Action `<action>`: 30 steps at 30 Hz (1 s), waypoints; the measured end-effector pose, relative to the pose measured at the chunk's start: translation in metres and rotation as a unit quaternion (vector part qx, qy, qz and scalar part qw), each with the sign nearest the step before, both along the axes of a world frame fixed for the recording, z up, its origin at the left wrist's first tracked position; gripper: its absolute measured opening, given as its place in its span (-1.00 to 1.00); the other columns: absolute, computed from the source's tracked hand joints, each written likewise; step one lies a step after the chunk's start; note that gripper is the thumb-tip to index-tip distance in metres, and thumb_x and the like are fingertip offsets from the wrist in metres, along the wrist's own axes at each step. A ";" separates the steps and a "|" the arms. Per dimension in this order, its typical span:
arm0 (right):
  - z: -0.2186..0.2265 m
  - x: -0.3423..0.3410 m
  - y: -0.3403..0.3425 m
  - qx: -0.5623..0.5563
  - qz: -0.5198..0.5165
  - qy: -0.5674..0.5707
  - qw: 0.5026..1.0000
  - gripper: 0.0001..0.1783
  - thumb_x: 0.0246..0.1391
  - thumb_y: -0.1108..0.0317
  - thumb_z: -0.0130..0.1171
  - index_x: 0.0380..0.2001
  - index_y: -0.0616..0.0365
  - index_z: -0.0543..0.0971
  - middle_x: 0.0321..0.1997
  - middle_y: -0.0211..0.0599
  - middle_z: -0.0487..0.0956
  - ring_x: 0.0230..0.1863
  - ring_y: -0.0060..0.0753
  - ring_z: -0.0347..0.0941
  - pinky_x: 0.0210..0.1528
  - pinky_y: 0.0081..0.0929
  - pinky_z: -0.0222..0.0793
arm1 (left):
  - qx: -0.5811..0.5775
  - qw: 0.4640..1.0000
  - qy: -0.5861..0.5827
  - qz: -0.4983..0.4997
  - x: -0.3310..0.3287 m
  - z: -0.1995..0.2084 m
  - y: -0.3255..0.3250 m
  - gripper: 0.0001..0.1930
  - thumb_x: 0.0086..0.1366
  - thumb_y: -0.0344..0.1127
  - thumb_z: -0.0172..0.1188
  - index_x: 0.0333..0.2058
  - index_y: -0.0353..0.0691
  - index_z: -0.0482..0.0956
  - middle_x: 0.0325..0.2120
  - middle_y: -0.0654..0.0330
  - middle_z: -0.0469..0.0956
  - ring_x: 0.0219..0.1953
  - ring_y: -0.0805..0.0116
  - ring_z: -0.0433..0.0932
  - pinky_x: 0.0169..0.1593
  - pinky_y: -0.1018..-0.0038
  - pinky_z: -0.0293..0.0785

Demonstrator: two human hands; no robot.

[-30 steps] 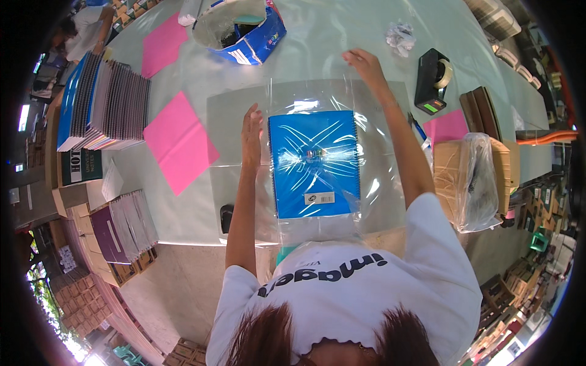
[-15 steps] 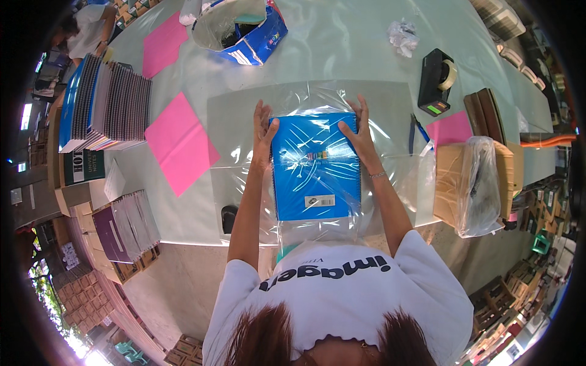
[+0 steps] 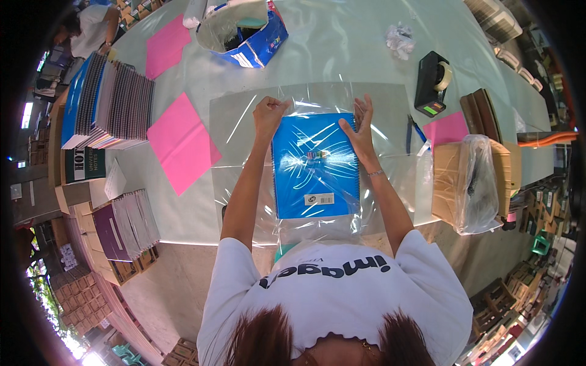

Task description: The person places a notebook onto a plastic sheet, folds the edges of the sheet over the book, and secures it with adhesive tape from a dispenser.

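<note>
The left hand (image 3: 270,116) pinches clear plastic (image 3: 311,105); the right hand (image 3: 362,127), fingers spread, flanks the notebook (image 3: 314,174), lengthwise, bodyward between them.

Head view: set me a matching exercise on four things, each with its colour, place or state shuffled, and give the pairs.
1. barcoded notebook
2. left hand
3. right hand
4. tape dispenser

A. black, to the right of both hands
B. open, thumb apart from the fingers
C. blue, under clear film
D. pinching clear film

Pairs: 1-C, 2-D, 3-B, 4-A
</note>
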State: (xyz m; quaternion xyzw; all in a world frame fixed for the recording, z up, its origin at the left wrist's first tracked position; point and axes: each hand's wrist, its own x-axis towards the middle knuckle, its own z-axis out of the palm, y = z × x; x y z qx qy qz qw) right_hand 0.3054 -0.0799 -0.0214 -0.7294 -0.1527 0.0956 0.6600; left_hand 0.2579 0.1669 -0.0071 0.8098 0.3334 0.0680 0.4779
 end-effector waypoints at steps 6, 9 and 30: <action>0.003 0.000 0.004 0.020 0.013 0.018 1.000 0.10 -0.05 -0.03 0.32 0.37 -0.16 -0.19 0.38 0.01 0.03 0.43 0.01 -0.12 0.42 -0.17 -0.17 | 0.009 0.991 -0.126 0.044 -0.008 -0.014 0.000 -0.58 0.20 0.10 0.18 -0.34 -0.20 0.64 -0.43 0.15 0.54 -0.33 0.29 0.52 -0.26 0.37 0.43; 0.001 0.005 0.004 0.027 0.070 0.049 0.996 0.08 -0.04 0.00 0.32 0.37 -0.17 -0.18 0.35 0.00 0.11 0.40 0.00 -0.03 0.39 -0.19 -0.04 | -0.055 0.994 -0.090 -0.015 -0.012 -0.013 0.002 -0.53 0.23 0.14 0.12 -0.24 -0.19 0.63 -0.34 0.17 0.53 -0.29 0.36 0.49 -0.21 0.42 0.40; 0.013 0.034 -0.002 -0.077 0.158 0.107 0.979 -0.54 -0.11 -0.02 0.36 -0.24 0.10 0.62 -0.22 -0.26 0.60 -0.21 -0.42 0.52 -0.16 -0.54 0.46 | -0.240 0.948 -0.033 -0.207 -0.040 0.012 0.023 -0.62 0.14 -0.13 0.32 -0.13 -0.21 0.56 -0.20 0.19 0.55 -0.12 0.42 0.48 0.02 0.46 0.36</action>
